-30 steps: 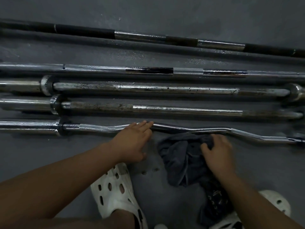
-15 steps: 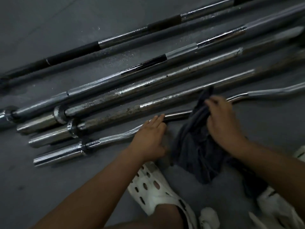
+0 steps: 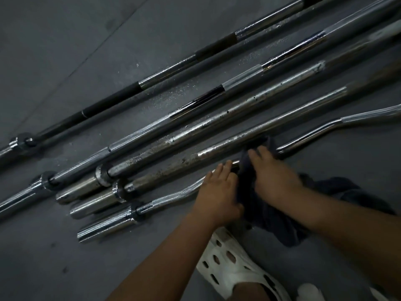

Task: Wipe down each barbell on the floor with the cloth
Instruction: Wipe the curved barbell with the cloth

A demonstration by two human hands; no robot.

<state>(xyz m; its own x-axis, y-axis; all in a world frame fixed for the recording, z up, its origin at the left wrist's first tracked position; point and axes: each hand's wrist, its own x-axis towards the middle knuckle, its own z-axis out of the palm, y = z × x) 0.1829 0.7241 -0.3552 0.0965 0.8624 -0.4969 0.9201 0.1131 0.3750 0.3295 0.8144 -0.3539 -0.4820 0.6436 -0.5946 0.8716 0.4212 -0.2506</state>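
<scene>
Several barbells lie side by side on the dark floor, running from lower left to upper right. Nearest me is a chrome curl bar [image 3: 173, 195] with a bent shaft. My left hand [image 3: 219, 192] rests on it with straight fingers laid over the shaft. Just to its right my right hand [image 3: 274, 175] presses a dark cloth [image 3: 267, 211] onto the same bar, fingers curled over the cloth. The cloth trails back over the floor toward my right. Beyond the curl bar lie a rusty straight bar [image 3: 217, 153] and further bars [image 3: 195, 107].
My white perforated clog [image 3: 234, 266] stands on the floor below my hands, with a second shoe at the bottom right edge. Bar sleeves and collars [image 3: 118, 190] cluster at the lower left. The grey rubber floor [image 3: 65, 51] stretches to the upper left.
The view has tilted, so the bars now run diagonally. My right hand has slid the cloth left along the curl bar until it sits beside my left hand, which stays on the bar.
</scene>
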